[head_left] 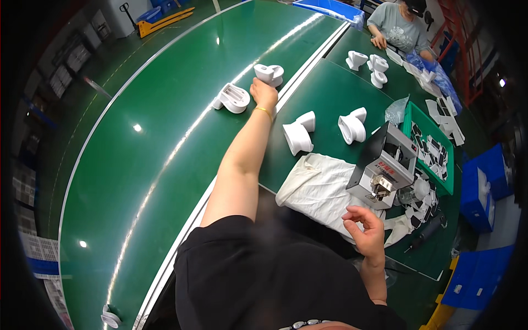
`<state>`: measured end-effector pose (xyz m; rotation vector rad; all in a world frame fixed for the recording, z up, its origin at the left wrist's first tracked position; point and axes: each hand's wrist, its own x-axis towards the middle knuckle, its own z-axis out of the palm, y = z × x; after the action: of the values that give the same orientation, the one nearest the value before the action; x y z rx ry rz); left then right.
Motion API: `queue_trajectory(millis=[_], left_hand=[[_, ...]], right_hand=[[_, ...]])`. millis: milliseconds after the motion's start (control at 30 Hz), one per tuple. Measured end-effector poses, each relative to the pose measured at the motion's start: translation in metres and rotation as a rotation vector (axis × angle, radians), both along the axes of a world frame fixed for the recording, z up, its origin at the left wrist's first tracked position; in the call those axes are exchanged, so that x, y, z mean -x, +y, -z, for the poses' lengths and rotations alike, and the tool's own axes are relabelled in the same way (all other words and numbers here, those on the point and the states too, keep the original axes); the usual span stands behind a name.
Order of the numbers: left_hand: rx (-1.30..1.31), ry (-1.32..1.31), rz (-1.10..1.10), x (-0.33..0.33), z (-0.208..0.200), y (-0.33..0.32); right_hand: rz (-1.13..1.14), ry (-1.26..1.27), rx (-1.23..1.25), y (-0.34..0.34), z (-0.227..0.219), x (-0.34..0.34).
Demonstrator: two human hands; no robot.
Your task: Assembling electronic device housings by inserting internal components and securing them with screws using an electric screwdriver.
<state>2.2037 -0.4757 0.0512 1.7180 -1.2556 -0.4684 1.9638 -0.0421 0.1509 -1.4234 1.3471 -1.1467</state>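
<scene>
My left hand (264,94) reaches far forward, its fingers closed on a white plastic housing (269,73) at the right edge of the green belt. Another white housing with an open hollow side (234,98) lies on the belt just left of that hand. My right hand (365,230) hovers over the near edge of a white cloth (316,184), fingers curled, thumb apart, nothing seen in them. In front of it stands a small black and silver machine (385,165), likely a screw feeder. Two more white housings, a left one (298,133) and a right one (352,125), rest beyond the cloth.
A green tray (452,179) of small black and white pieces stands right of the machine, with a power screwdriver (426,234) nearer me. Several white housings (378,64) stand farther off, before a co-worker (400,27). One white part (110,317) lies near left on the belt.
</scene>
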Motion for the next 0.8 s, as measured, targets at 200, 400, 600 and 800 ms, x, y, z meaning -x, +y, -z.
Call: queue_trajectory(millis=[200,400,600,800], left_hand=[[0.258,-0.139,0.367,-0.008,-0.051,0.093],[0.293,-0.475,0.211,-0.117,-0.042,0.036],[-0.060,-0.312,0.595,-0.159,-0.038,0.046],[-0.155,-0.598,0.633,-0.193,-0.028,0.043]], right_hand=[[0.036,-0.024,-0.027,0.009,0.006,0.010],[-0.015,0.023,0.045,0.008,-0.002,0.009],[0.062,0.019,0.055,0.012,0.002,0.025],[0.648,0.150,0.151,0.025,0.000,0.103]])
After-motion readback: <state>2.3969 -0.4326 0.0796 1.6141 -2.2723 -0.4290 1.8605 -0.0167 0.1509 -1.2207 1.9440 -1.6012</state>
